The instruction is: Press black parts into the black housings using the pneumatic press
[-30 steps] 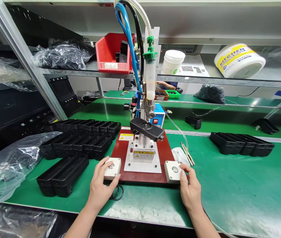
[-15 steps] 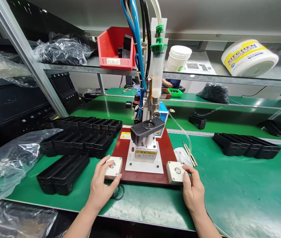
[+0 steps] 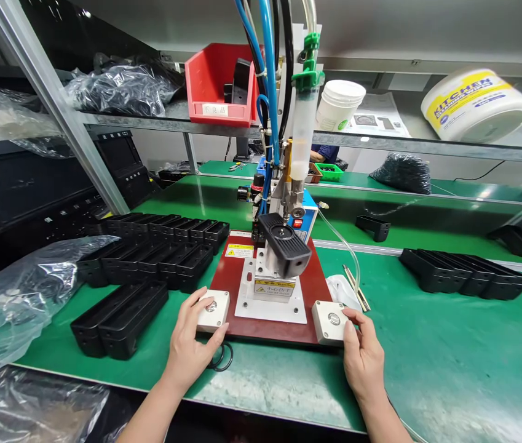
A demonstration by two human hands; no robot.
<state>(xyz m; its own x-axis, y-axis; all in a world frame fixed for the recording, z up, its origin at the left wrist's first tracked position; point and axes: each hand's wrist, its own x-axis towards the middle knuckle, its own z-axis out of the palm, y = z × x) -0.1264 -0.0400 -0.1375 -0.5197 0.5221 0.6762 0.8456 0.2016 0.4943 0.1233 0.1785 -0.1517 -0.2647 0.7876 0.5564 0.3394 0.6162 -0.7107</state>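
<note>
While both hands rest on the two button boxes, the station reads as follows:

Left fingers: the left hand point(image 3: 190, 352) lies loosely spread against the left button box point(image 3: 213, 311), lower centre of the frame; thumb beside the box's near edge, index fingertip reaching to the round button on top. Nothing is gripped.

Right fingers: the right hand point(image 3: 363, 359) cups the right button box point(image 3: 329, 321), thumb tip at the box's right edge next to its button. Fingers slightly curled, holding nothing.

Workpiece: a black ribbed housing point(image 3: 284, 243) sits on the metal fixture point(image 3: 273, 280) at frame centre, turned at an angle, directly under the dispenser nozzle.

Dispenser: a translucent syringe barrel point(image 3: 302, 138) with green cap hangs vertically above the housing, fed by blue hoses point(image 3: 267, 80).

Base: red plate point(image 3: 309, 289) carrying fixture and both boxes, on the green bench mat point(image 3: 427, 344).

Surroundings: rows of black housings point(image 3: 159, 252) at left; more at right point(image 3: 463, 277); a black ring point(image 3: 221, 357) lies just beside the left hand.

Technique, as a judgement: press both buttons together and evenly; keep every finger on the boxes, clear of the fixture; avoid leaning on the plate, which could shift the housing under the nozzle.
</note>
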